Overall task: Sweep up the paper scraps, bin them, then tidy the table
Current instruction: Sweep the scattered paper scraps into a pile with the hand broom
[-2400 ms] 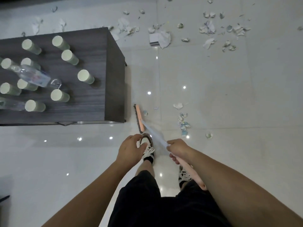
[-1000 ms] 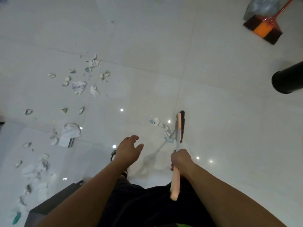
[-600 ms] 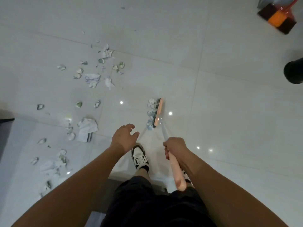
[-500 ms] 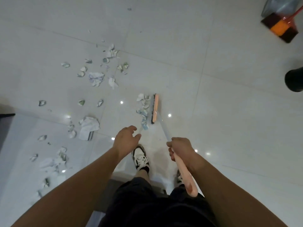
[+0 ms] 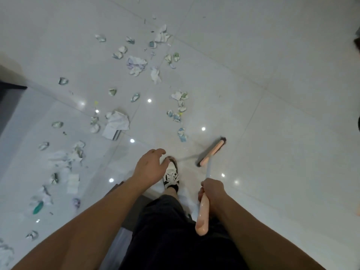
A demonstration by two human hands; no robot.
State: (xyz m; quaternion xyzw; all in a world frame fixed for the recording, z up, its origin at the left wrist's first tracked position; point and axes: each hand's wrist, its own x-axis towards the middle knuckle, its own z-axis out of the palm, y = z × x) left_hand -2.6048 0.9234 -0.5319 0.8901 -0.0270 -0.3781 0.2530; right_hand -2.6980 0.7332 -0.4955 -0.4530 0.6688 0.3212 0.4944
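One hand does the work here: my right hand [image 5: 211, 191] is wrapped firmly around the peach-pink plastic handle of the long broom [image 5: 203, 211], whose flat peach-backed head with dark bristles [image 5: 211, 152] sits on the glossy pale tiled floor [image 5: 272, 94], angled to the right of my black-and-white sneaker [image 5: 171, 175]. My left hand [image 5: 151, 167] hangs free above that shoe, fingers loosely spread, holding nothing.

The crumpled white and blue-green paper scraps [image 5: 136, 65] lie scattered ahead and to the left. The nearest small cluster [image 5: 178, 112] sits just beyond the broom head, apart from it.

To do this stroke well, I judge that I should:
1. Place the bristles behind the near cluster, flat to the floor.
2. Push with short, low strokes toward the larger group ahead, forming one pile.
3. Keep pressure light; crumpled paper will likely skip or roll off the ends of the head.

Compared with half a second ago, the broom head has pulled back from the cluster it was touching and swung to the right, and the orange dustpan has left the view.
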